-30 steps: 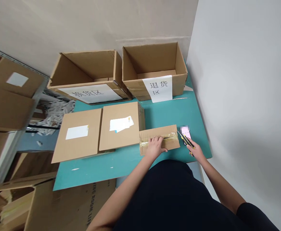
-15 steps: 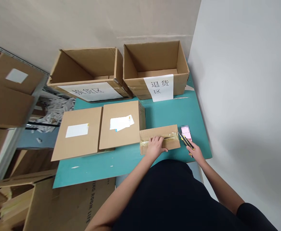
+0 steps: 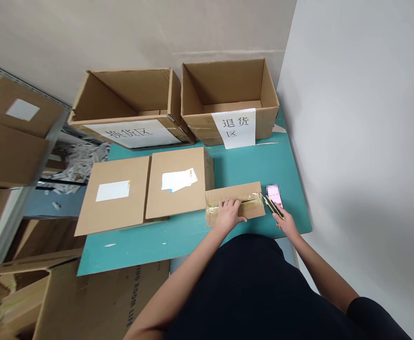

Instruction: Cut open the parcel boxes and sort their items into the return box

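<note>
A small taped cardboard box [image 3: 251, 213] lies on the green table, with a slit in the clear tape along its top seam. My left hand [image 3: 228, 215] grips it from above, fingers bent over the middle and thumb out toward the near side. In my right hand [image 3: 285, 222] is a black-and-yellow utility knife [image 3: 273, 206], fingers closed around its handle. Its tip points up and left, by the box's right end. Partly behind the knife lies a pink card or phone-like item [image 3: 274, 192], blurred at the top.
Two open cartons with paper signs, a left one [image 3: 129, 134] and a right one [image 3: 233, 130], stand at the back. Two closed labelled boxes, one [image 3: 122, 208] beside the other [image 3: 176, 200], sit left of my hands. A wall [image 3: 356, 141] borders the right; shelved boxes [image 3: 12, 151] stand left.
The knife and my right hand have shifted very slightly up and left. My left hand stays on the small box; the view has moved a little.
</note>
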Motion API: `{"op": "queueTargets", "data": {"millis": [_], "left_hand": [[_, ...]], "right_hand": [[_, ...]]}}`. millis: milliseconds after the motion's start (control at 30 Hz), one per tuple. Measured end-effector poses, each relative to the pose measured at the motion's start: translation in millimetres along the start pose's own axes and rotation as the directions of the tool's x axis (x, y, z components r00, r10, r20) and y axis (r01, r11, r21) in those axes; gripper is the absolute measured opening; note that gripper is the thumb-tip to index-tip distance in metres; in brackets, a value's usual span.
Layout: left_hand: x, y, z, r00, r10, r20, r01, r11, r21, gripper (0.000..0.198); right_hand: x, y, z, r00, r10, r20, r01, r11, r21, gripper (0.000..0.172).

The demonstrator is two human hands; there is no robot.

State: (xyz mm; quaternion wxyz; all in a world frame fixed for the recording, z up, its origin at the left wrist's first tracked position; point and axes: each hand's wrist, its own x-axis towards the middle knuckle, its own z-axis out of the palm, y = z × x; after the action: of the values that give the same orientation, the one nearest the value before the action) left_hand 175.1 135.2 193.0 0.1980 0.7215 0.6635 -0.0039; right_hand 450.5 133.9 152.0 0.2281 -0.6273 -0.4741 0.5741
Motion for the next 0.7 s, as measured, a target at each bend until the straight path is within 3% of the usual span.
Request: {"op": "queueTargets", "data": {"millis": [300, 700], "left_hand": [[1.5, -1.3, 2.1, 1.000, -0.011, 0.011, 0.011, 1.000, -0.013, 0.064], [1.0, -1.3, 3.1, 1.000, 0.005, 0.004, -0.005, 0.999, 0.039, 0.065]], "right_hand": [[-3.5, 7.8, 1.1, 0.999, 0.026, -0.029, -0.025, 0.999, 0.035, 0.073], [0.0, -2.0, 4.3, 1.000, 0.028, 0.010, -0.028, 0.998, 0.056, 0.077]]}}
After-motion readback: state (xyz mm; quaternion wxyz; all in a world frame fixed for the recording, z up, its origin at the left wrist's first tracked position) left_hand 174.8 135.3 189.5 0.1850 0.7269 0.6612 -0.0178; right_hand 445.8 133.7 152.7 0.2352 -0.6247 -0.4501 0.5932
